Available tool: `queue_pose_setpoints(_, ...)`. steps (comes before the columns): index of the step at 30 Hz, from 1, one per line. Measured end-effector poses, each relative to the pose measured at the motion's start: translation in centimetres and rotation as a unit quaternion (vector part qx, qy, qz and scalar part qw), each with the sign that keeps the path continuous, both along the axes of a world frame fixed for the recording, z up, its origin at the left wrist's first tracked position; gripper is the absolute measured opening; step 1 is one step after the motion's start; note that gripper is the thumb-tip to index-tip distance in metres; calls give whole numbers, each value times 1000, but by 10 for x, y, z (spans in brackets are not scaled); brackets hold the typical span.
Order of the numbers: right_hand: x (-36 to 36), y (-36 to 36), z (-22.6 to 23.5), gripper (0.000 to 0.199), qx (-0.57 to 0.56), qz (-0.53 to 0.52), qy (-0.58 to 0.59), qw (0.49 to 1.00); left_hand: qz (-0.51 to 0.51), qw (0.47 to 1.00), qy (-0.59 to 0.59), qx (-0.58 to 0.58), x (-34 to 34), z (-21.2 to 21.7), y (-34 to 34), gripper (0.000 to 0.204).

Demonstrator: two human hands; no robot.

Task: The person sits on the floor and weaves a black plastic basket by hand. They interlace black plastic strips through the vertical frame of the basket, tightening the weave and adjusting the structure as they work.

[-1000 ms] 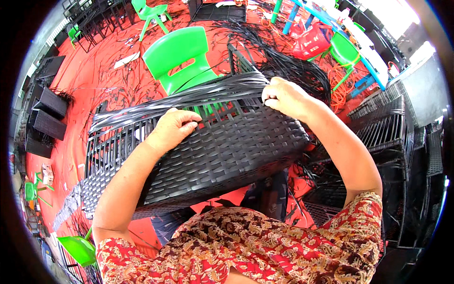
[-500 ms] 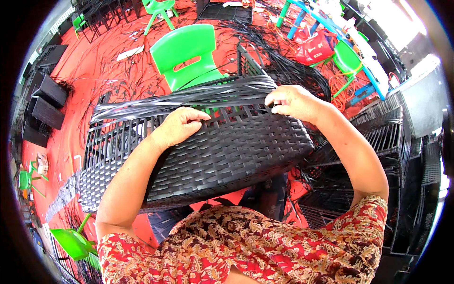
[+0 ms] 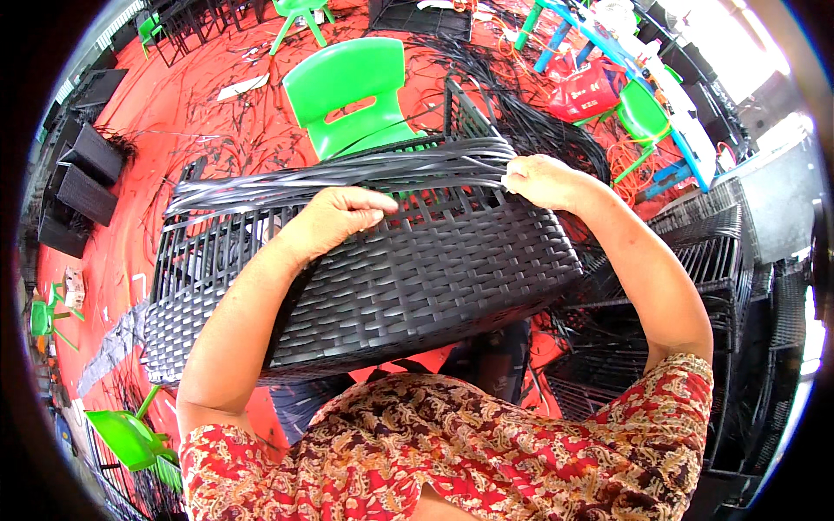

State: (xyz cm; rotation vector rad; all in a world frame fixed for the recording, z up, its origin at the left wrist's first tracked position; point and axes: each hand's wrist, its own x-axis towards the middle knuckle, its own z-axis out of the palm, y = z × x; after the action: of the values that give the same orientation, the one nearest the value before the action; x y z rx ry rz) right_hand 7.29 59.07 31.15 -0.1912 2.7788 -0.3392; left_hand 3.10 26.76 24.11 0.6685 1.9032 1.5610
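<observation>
A black woven rattan-style panel [image 3: 417, 278], part of a furniture frame, lies tilted across my lap. Its near part is tightly woven; toward the far edge bare uprights show with gaps between. Along that edge rests a looped bundle of flat black plastic strips [image 3: 347, 171]. My left hand [image 3: 334, 221] is at the upper border of the weave, thumb and fingers drawn together; whatever they pinch is hidden. By the right end of the bundle, my right hand [image 3: 543, 181] has its fingers closed on a black plastic strip near the panel's corner.
A green plastic chair [image 3: 347, 91] stands just beyond the panel. Loose black strips [image 3: 556, 130] pile up behind the right corner. More black woven frames [image 3: 678, 269] are close on my right. A blue table [image 3: 686, 143] stands at far right, beside a red bag [image 3: 580, 94].
My left hand has shifted slightly right and up along the weave, its fingers straighter. My right hand's fingers have drawn closer together, slightly to the right. The view has tilted a little.
</observation>
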Motion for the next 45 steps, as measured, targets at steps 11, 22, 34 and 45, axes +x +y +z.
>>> queue_pose_setpoints(11,15,24,3,18,-262,-96,-16,960,36,999,-34,11,2,8,-6,15)
queue_pose_setpoints(22,60,24,-15,13,-153,43,307,938,-36,916,391,-81,10,10,-7,10)
queue_pose_setpoints(34,57,7,-21,13,-86,38,297,950,0,795,600,-94,11,-3,-17,22)
queue_pose_setpoints(45,25,8,-8,17,-5,139,133,981,59,805,585,-83,13,-10,-16,21)
